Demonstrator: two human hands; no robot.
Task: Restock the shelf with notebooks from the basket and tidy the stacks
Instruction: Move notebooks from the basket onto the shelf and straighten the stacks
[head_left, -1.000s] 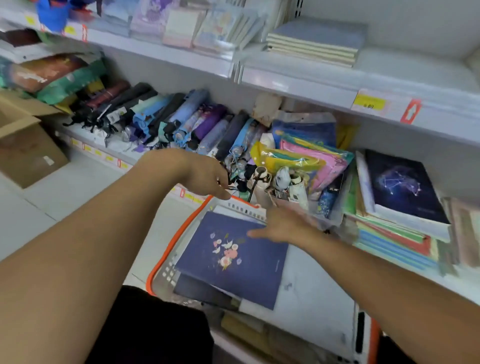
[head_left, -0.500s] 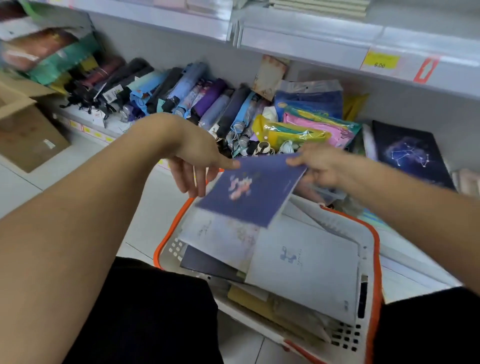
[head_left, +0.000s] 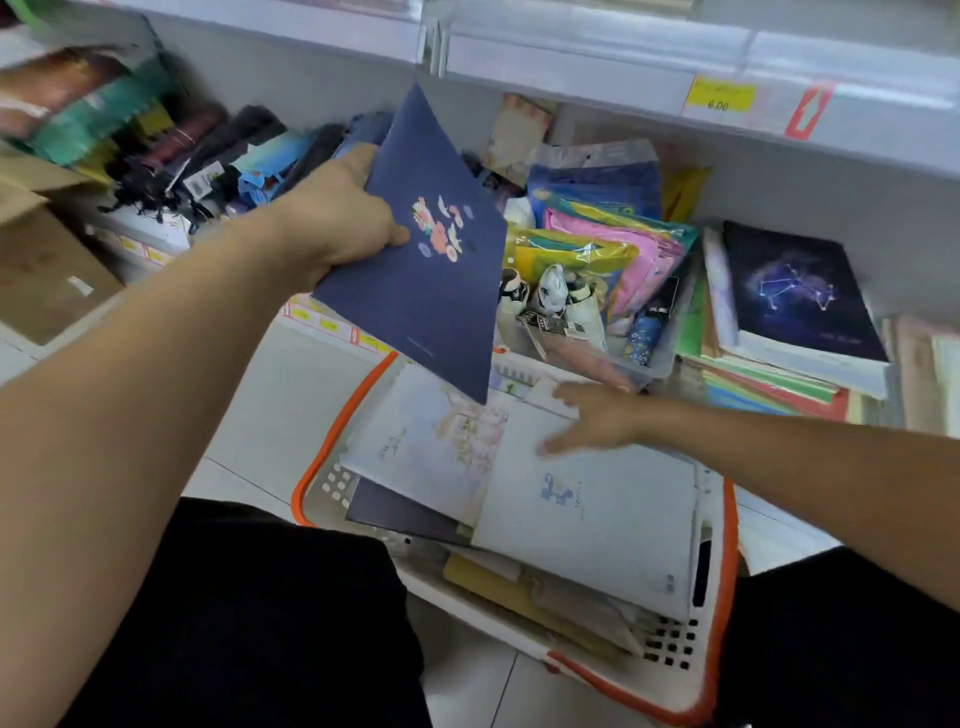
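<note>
Left hand grips the navy floral notebook by its edge; thin, light, bendy, so support the spine. Right hand, fingers spread flat, touches a pale notebook beneath it

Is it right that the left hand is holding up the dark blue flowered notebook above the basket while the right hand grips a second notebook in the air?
Not quite. The head view shows the left hand holding the dark blue flowered notebook above the basket, but the right hand grips nothing in the air: it reaches down with fingers spread onto the pale notebook lying in the basket.
</note>
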